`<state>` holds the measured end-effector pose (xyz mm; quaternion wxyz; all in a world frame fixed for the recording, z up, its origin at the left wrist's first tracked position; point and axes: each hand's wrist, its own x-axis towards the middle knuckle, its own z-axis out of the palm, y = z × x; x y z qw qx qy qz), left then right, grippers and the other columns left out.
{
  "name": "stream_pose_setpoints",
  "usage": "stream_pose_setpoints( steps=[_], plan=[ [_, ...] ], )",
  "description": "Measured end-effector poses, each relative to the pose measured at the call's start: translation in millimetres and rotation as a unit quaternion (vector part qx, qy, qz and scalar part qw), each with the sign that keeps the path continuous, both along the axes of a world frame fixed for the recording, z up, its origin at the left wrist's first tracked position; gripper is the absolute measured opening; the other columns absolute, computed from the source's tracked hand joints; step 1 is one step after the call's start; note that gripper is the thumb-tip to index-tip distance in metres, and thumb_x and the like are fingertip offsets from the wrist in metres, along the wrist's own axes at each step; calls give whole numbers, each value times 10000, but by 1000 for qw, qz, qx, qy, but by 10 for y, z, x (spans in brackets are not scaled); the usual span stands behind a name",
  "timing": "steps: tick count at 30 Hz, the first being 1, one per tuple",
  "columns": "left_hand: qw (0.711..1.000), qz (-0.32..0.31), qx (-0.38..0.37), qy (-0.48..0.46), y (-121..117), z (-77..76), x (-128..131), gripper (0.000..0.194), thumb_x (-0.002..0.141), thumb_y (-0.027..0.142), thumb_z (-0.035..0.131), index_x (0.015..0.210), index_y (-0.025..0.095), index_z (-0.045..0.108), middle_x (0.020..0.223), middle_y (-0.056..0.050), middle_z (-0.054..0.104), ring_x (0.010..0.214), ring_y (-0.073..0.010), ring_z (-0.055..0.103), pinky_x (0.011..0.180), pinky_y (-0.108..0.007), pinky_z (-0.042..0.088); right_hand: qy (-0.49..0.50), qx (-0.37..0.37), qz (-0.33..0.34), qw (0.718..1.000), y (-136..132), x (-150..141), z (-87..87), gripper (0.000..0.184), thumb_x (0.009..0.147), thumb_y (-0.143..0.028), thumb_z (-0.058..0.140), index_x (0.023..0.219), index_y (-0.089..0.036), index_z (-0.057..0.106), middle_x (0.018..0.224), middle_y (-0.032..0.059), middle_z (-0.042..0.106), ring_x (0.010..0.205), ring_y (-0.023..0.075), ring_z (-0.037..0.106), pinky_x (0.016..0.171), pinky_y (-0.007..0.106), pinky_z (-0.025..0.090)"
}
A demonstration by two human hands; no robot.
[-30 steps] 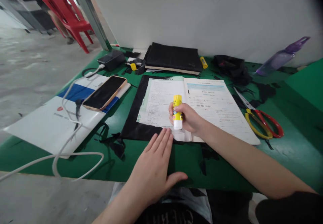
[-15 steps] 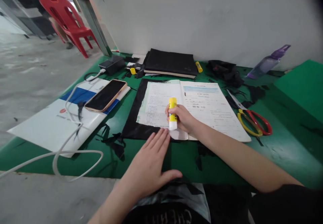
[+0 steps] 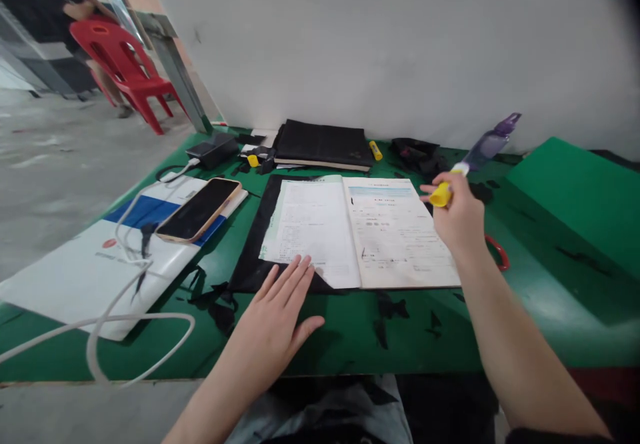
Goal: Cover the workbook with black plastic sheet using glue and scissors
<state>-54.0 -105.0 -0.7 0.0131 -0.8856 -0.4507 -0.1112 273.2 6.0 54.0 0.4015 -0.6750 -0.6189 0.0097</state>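
Note:
My right hand (image 3: 457,221) is closed round a yellow and white glue stick (image 3: 446,187), held in the air over the right edge of an open booklet (image 3: 360,231). That booklet lies on a black sheet (image 3: 253,257) on the green table (image 3: 550,297). My left hand (image 3: 277,321) lies flat with its fingers spread, fingertips on the black sheet at the booklet's near left corner. Red-handled scissors (image 3: 499,252) show partly behind my right wrist.
A phone (image 3: 199,209) rests on a white and blue folder (image 3: 100,257), with a white cable (image 3: 125,324) looping off it. At the back lie a black notebook (image 3: 323,145), a charger (image 3: 215,149), black scraps and a purple bottle (image 3: 487,145). A red chair (image 3: 120,64) stands far left.
My right hand lifted the glue stick off the booklet's middle and carried it to the right and up. My left hand slid slightly left. The camera tilted up.

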Motion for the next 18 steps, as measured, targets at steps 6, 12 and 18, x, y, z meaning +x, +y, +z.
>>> stream_pose_setpoints(
  steps=[6,12,18],
  plan=[
    [1000,6,-16,-2,49,-79,33,581,971,490,346,1428,133,374,1497,-100,382,1385,-237,353,1106,-453,385,-261,-273,-132,916,148,361,-369,288,858,-219,394,1123,-218,506,766,102,616,691,267,585,562,317,302],
    [1000,15,-9,-10,40,-199,69,592,958,508,371,1420,139,390,1497,-103,379,1382,-252,357,1108,-470,380,-229,-255,-147,928,184,381,-370,288,869,-290,407,1136,-213,482,769,86,609,656,239,562,581,310,312],
    [1000,13,-9,1,30,-198,58,606,957,513,363,1423,127,383,1507,-101,359,1393,-253,335,1110,-480,376,-170,-244,-140,944,213,467,-438,335,829,-311,443,1153,-229,471,771,65,598,642,231,538,599,316,342]
  ],
)
